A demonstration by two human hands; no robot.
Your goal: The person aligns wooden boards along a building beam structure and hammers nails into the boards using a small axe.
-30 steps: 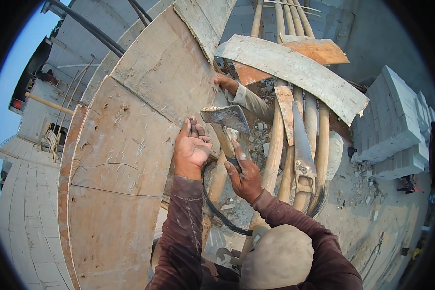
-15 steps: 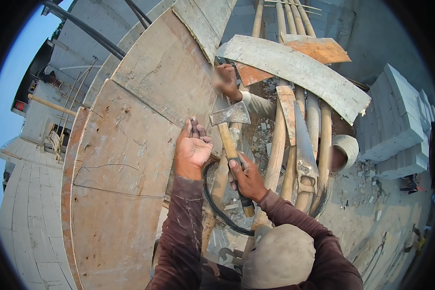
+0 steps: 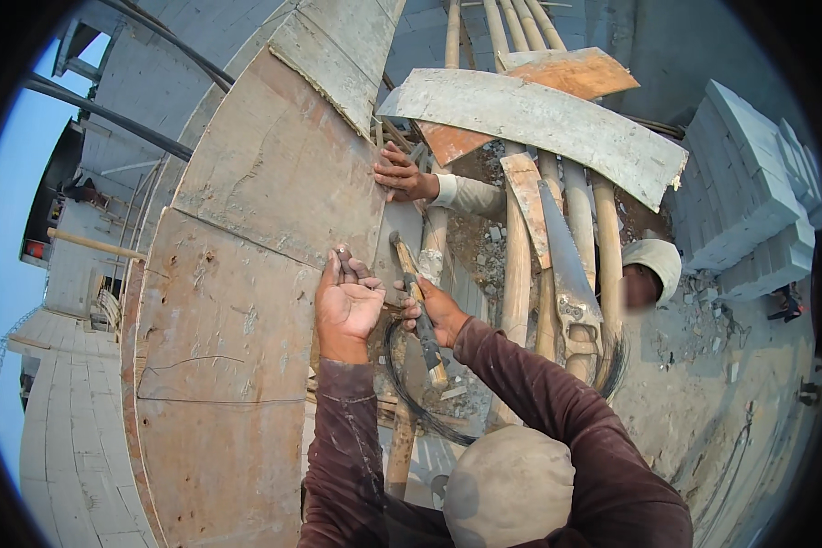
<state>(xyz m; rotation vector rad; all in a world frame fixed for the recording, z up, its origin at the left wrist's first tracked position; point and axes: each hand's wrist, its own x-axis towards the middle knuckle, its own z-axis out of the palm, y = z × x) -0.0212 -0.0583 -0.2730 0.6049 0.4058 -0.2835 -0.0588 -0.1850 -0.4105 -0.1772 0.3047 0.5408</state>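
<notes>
My left hand point(image 3: 347, 306) is palm up over the edge of a large plywood panel point(image 3: 237, 320), thumb and fingers pinched together; whatever is between the fingertips is too small to make out. My right hand point(image 3: 437, 312) grips a hatchet point(image 3: 409, 265) by its dark-wrapped wooden handle. The hatchet head points away from me and shows nearly edge-on. Another person's hand point(image 3: 406, 173) rests at the panel's far right edge, beyond both of mine.
A handsaw point(image 3: 568, 274) lies against several bamboo poles point(image 3: 518, 274) on the right. Across the poles rests a curved grey board point(image 3: 539, 119). A co-worker in a pale hood point(image 3: 658, 265) is below them. Black wire point(image 3: 411, 397) loops beneath my right forearm. Pale blocks point(image 3: 749, 192) are stacked far right.
The hatchet has swung left and turned, so its broad head now shows edge-on. The co-worker's hand has opened and moved left and down onto the panel's edge. My left hand stays pinched.
</notes>
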